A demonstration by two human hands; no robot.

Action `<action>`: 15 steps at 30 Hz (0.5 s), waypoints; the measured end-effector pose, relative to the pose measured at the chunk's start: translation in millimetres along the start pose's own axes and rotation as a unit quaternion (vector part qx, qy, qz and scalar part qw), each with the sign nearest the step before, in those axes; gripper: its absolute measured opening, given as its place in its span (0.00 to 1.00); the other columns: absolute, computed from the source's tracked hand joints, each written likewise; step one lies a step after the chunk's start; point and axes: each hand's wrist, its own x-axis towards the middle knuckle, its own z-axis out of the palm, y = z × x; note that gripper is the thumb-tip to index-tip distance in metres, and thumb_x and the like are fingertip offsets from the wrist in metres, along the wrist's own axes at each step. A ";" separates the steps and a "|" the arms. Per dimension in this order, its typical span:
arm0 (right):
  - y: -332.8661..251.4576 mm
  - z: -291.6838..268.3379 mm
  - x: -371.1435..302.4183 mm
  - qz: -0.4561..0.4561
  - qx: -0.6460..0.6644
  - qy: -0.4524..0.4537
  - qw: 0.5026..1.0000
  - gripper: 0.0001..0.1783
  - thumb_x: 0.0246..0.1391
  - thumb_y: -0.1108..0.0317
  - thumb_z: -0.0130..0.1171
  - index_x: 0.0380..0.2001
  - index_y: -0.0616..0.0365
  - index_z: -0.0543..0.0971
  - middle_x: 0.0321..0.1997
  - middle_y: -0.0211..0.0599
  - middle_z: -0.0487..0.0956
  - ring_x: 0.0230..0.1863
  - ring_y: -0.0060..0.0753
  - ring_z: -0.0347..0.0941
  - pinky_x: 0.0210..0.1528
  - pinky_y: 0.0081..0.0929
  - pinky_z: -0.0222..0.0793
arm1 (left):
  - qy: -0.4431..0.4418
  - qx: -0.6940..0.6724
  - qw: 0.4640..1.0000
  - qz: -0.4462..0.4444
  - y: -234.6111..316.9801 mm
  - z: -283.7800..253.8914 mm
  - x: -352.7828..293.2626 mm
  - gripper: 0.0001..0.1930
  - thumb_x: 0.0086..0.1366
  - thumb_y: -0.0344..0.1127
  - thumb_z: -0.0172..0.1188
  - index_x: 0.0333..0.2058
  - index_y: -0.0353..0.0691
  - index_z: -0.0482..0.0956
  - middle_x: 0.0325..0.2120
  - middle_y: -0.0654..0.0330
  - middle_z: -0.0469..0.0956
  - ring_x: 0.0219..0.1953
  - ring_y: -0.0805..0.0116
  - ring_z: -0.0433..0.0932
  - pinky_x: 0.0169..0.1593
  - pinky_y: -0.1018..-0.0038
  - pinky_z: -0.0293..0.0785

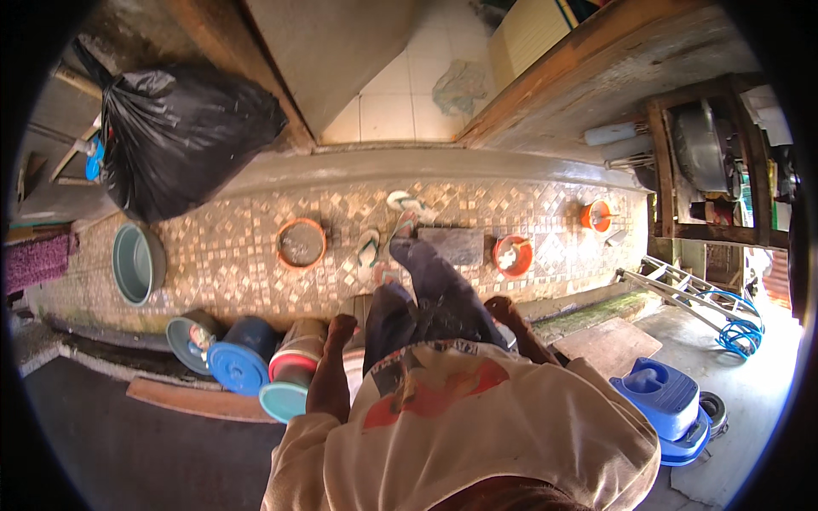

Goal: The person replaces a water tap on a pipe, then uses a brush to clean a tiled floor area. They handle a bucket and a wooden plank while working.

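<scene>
My left hand (342, 326) hangs low beside my left leg with its fingers curled in, and I see nothing in it. Nearest to it are a red-rimmed container (294, 364) and a teal basin (284, 400). On the other side, my right hand (499, 307) hangs in shadow by my right thigh; its fingers are too dark to make out. Ahead of that hand stands an orange-red bucket (513, 257) with something whitish inside. One foot is forward beside a grey slab (453, 246). Flip-flops (368, 248) lie on the tiled floor (230, 221).
An orange tub (302, 264) holds greyish contents. Farther right is a small orange bucket (596, 216). A black bag (183, 140) bulges at upper left. A grey-green basin (139, 264) and blue-lidded bucket (243, 362) stand left; a ladder (682, 285) and blue container (660, 396) right.
</scene>
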 end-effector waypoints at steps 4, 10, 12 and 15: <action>-50.9 -5.5 -1.5 0.140 0.116 -0.026 0.983 0.12 0.53 0.67 0.62 0.37 0.64 0.85 0.37 0.47 0.86 0.39 0.40 0.85 0.41 0.37 0.80 | 0.094 -0.169 0.979 -0.065 -1.0 -15.1 5.0 0.10 0.57 0.36 0.63 0.20 0.40 0.78 0.23 0.53 0.81 0.32 0.48 0.81 0.37 0.57 0.78; -53.9 -5.3 11.2 0.094 0.123 0.026 0.988 0.14 0.55 0.64 0.62 0.37 0.65 0.84 0.34 0.44 0.85 0.26 0.33 0.84 0.29 0.28 0.79 | 0.190 -0.184 0.964 -0.006 -4.5 -38.6 35.7 0.09 0.59 0.33 0.60 0.21 0.40 0.77 0.23 0.54 0.80 0.29 0.52 0.81 0.32 0.60 0.78; -68.0 -8.0 15.7 0.108 0.150 0.010 0.983 0.14 0.57 0.63 0.61 0.37 0.66 0.83 0.32 0.42 0.84 0.25 0.29 0.83 0.28 0.26 0.78 | 0.149 -0.253 0.954 -0.060 -3.2 -47.9 38.7 0.06 0.60 0.32 0.61 0.23 0.42 0.77 0.25 0.55 0.79 0.27 0.53 0.80 0.31 0.58 0.78; -83.5 -3.7 31.2 0.080 0.169 -0.010 0.982 0.14 0.57 0.64 0.60 0.37 0.65 0.84 0.33 0.44 0.84 0.26 0.30 0.84 0.29 0.29 0.79 | 0.183 -0.167 0.969 0.006 -31.0 -34.0 23.4 0.03 0.58 0.31 0.62 0.27 0.44 0.78 0.28 0.55 0.78 0.26 0.53 0.79 0.30 0.57 0.77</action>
